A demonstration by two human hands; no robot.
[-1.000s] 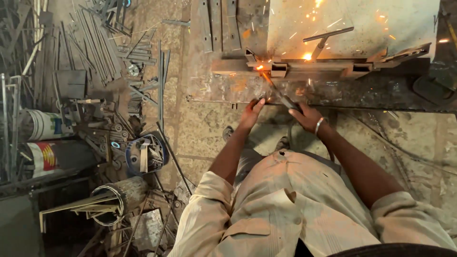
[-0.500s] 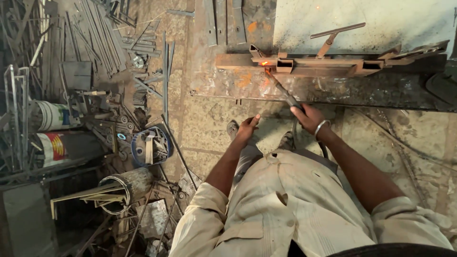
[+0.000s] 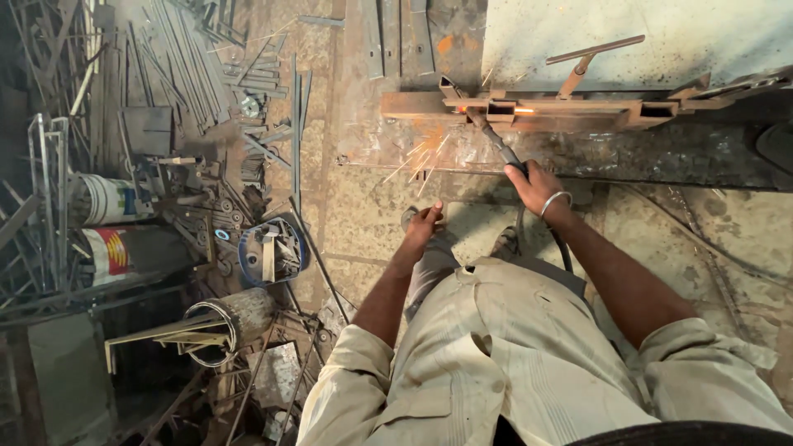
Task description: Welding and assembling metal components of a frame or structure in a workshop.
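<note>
My right hand [image 3: 537, 186], with a metal bangle on the wrist, grips the handle of a welding electrode holder [image 3: 494, 142]. Its rod tip touches a rusty frame of square steel tubes [image 3: 570, 111] lying on the floor, where a short orange glow shows. Sparks scatter over the steel plate [image 3: 429, 153] below the frame. A black cable runs back from the holder past my wrist. My left hand [image 3: 423, 225] hovers low near my knee, fingers loosely curled, holding nothing.
A heap of scrap rods and angle pieces [image 3: 206, 91] fills the left side. A blue bucket of offcuts [image 3: 271, 252], painted tins [image 3: 103, 198] and a metal cylinder [image 3: 231, 318] stand nearby. A pale sheet [image 3: 644, 33] lies behind the frame.
The bright arc and flying sparks have died down to a small glow. My left hand has drawn back from the holder toward my knee; my right hand still holds it at the frame.
</note>
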